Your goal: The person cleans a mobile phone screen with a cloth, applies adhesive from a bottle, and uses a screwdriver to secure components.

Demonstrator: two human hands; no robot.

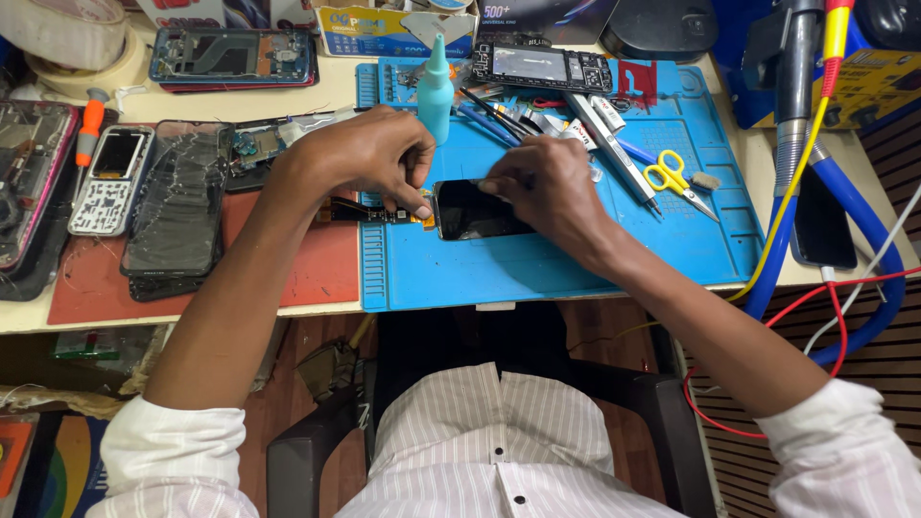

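Head view, looking down at a cluttered repair tabletop [336, 91]. At the centre of the frame I see a small black glass-faced phone panel [475, 213] lying flat on a blue silicone work mat [576, 259], with a short dark circuit strip bearing orange contacts [384, 213] running out from its left edge. My left hand [369, 158] comes in from the left, fingers curled and closed, thumb and fingertip pressing down at the panel's left end where the strip joins it. My right hand [547, 187] arches over the panel's upper right part, fingers pinched together against its top edge; whether a thin tool sits between them I cannot tell. I judge the step in hand to be working the strip and panel at their join, one hand steadying, the other prying or pressing along the edge. The next move, as I read it, calls for light, even fingertip pressure, the panel kept flat on the mat, no twist on the strip. Just behind the hands stands a teal plastic squeeze bottle with a pointed nozzle [435, 91]. Right of centre lie small yellow-handled scissors [672, 177]. At the left of the frame, on a red mat [317, 264], rests a cracked black phone screen [177, 206]
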